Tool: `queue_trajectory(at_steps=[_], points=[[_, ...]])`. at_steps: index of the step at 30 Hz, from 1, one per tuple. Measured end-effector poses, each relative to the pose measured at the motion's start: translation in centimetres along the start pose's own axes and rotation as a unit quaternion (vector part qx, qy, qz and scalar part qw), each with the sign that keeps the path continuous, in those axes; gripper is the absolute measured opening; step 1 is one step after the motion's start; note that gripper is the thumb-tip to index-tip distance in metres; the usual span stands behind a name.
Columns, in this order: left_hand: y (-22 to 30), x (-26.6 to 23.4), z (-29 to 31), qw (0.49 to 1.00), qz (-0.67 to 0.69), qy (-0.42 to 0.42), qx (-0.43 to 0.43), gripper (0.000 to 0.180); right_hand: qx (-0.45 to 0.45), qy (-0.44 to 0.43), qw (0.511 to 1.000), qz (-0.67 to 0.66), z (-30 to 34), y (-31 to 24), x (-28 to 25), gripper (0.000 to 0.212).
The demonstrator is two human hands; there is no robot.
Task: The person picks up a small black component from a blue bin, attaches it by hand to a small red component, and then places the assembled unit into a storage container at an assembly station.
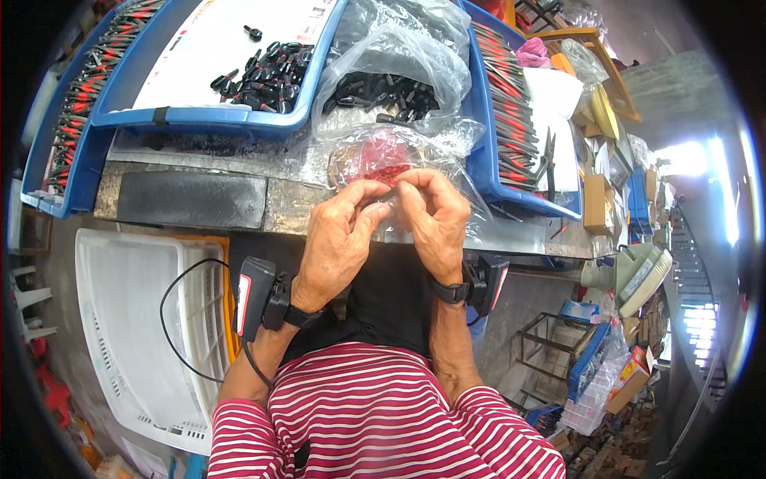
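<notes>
Fingers of bare left hand (337, 243) and right hand (439, 231) are pinched; any grasped item is indiscernible. Crinkled transparent plastic (441, 142) just beyond is best left unsnagged.

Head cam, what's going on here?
A person's left hand and right hand are close together, fingers bent, in front of clear plastic with red pieces at the bench edge. Anything between the fingertips is too small to make out. Beyond sits a clear bag of black parts; a blue tray on the left holds more loose black parts.
</notes>
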State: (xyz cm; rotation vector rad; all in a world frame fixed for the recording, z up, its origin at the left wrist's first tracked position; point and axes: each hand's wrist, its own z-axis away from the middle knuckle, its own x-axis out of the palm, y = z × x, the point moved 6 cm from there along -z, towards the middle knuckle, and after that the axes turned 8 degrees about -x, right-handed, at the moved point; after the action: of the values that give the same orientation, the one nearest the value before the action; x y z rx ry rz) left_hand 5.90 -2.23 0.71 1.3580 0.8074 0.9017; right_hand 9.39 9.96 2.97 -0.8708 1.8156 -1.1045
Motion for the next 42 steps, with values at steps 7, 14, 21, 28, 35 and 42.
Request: queue_trajectory(at_steps=[7, 14, 21, 28, 35, 42], points=[[-0.3, -0.1, 0.0, 0.999, 0.051, -0.007, -0.001, 0.021, -0.021, 0.0, 1.0, -0.003, 0.3, -0.3, 0.2, 0.006], [-0.1, -0.1, 0.2, 0.997, 0.066, -0.02, -0.022, 0.023, -0.049, -0.004, 0.999, -0.015, 0.6, -0.1, 0.4, 0.007], [0.3, -0.3, 0.4, 0.996, 0.08, 0.024, 0.019, 0.024, -0.121, 0.006, 0.992, 0.025, 0.9, -0.5, 1.0, 0.01], [0.0, -0.2, 0.6, 0.995, 0.092, 0.035, 0.001, 0.025, -0.177, 0.048, 0.982, 0.048, 1.4, -1.5, 1.5, 0.014], [-0.3, -0.2, 0.7, 0.995, 0.042, 0.067, 0.069, 0.024, -0.212, 0.077, 0.971, 0.078, 1.9, -1.9, 1.6, 0.016], [-1.4, -0.1, 0.8, 0.994, 0.096, 0.037, -0.026, 0.025, -0.097, 0.071, 0.993, 0.016, 2.4, -0.2, 1.6, 0.018]])
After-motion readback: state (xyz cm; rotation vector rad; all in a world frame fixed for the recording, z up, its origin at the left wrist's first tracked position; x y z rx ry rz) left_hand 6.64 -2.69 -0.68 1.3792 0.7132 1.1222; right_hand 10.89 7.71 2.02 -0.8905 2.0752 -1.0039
